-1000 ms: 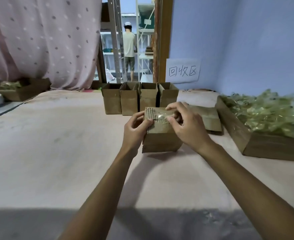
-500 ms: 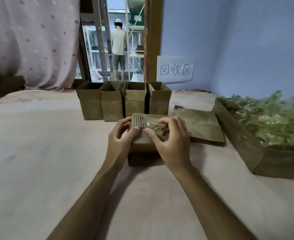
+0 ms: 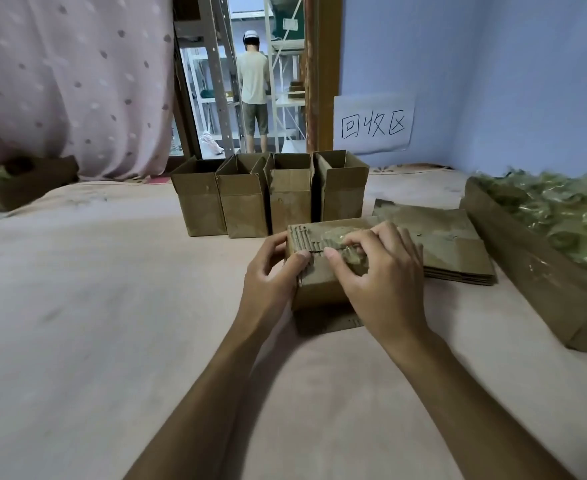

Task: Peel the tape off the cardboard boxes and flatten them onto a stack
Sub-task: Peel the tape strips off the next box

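Note:
A small closed cardboard box (image 3: 316,289) stands on the table in front of me, its top torn at the left end so the fluting shows. My left hand (image 3: 271,282) grips the box's left side, thumb on the top edge. My right hand (image 3: 378,275) lies over the top and pinches a crumpled strip of clear tape (image 3: 349,252) between thumb and fingers. A stack of flattened boxes (image 3: 451,244) lies just to the right. Several open boxes (image 3: 271,195) stand in a row behind.
A large cardboard tray (image 3: 527,271) heaped with crumpled tape sits at the right. Another tray (image 3: 32,181) is at the far left by a pink curtain. A person stands in the doorway beyond. A paper sign hangs on the blue wall.
The view has swung and come closer to the box. My right hand has shifted along the top, gathering the tape; my left hand keeps its hold.

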